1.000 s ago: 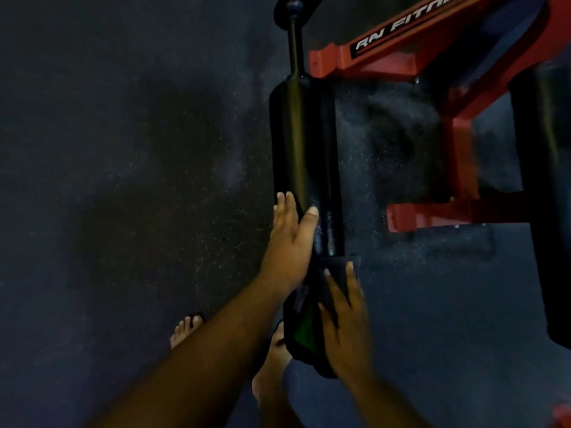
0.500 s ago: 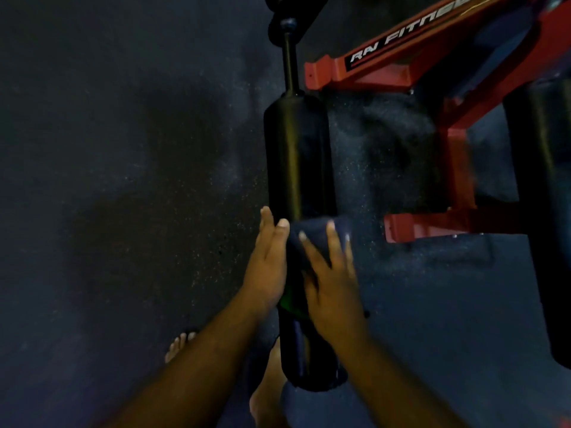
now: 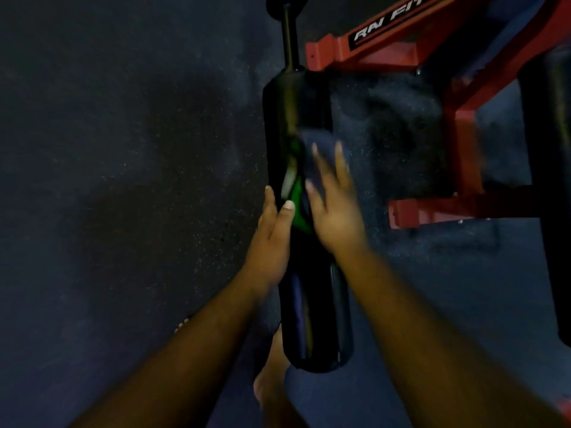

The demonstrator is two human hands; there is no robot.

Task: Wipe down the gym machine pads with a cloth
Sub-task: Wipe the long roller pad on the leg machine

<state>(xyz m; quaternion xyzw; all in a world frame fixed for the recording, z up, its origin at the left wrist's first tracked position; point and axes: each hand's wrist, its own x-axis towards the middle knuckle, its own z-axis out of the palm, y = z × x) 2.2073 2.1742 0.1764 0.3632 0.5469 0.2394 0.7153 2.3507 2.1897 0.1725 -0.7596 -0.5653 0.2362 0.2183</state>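
A long black roller pad (image 3: pixel 295 106) runs down the middle of the head view, mounted on a dark bar (image 3: pixel 290 35) at its far end. A dark cloth with a green patch (image 3: pixel 301 180) lies on the pad. My right hand (image 3: pixel 335 208) presses the cloth flat against the pad with straight, spread fingers. My left hand (image 3: pixel 272 242) rests against the pad's left side, fingers straight and thumb up on the pad.
The red machine frame (image 3: pixel 398 54) with white lettering stands to the right, and a second black pad (image 3: pixel 556 186) runs along the right edge. Dark speckled rubber floor (image 3: pixel 123 180) lies to the left. My bare feet (image 3: pixel 272 381) are beneath the pad.
My right hand slid the cloth up the pad, from its near end to its middle. My left hand stayed against the pad's left side.
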